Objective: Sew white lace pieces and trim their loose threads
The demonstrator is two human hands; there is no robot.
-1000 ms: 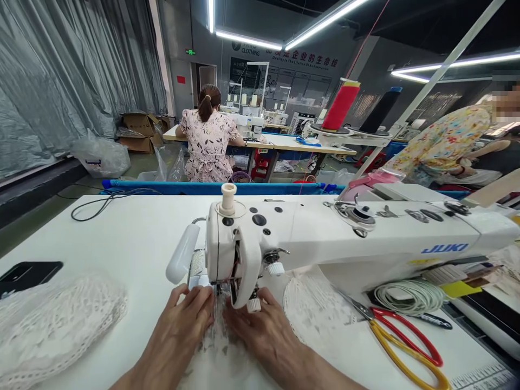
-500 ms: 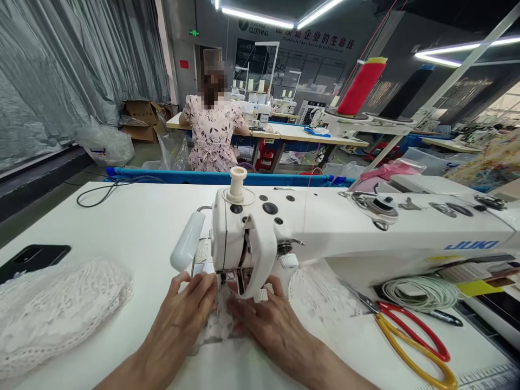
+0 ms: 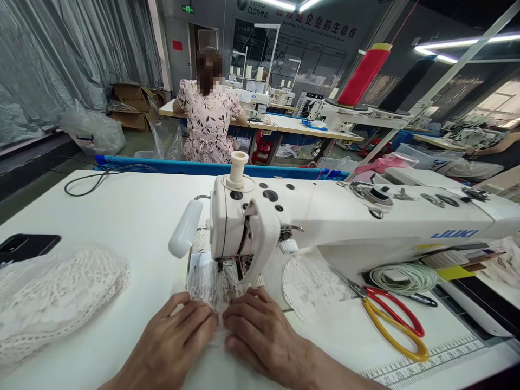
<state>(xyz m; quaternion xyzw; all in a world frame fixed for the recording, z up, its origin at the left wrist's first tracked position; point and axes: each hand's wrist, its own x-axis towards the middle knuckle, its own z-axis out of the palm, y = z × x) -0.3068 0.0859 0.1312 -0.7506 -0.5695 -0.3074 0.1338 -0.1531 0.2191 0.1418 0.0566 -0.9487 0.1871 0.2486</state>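
Observation:
My left hand (image 3: 174, 344) and my right hand (image 3: 260, 336) lie side by side on a strip of white lace (image 3: 211, 287) just in front of the needle of a white JUKI sewing machine (image 3: 325, 222). Both hands press flat on the lace with fingers stretched forward, fingertips nearly touching each other. The lace runs from under the presser foot toward me and disappears beneath my hands.
A pile of white lace (image 3: 57, 298) and a black phone (image 3: 26, 245) lie at the left. A round lace piece (image 3: 311, 284), red-and-yellow scissors (image 3: 390, 322) and a coiled white cord (image 3: 404, 277) lie at the right. A seated person (image 3: 209, 122) works at a table behind.
Both hands have slid back toward me, away from the presser foot, and more lace now shows between the needle and my fingers. The view tilted down slightly.

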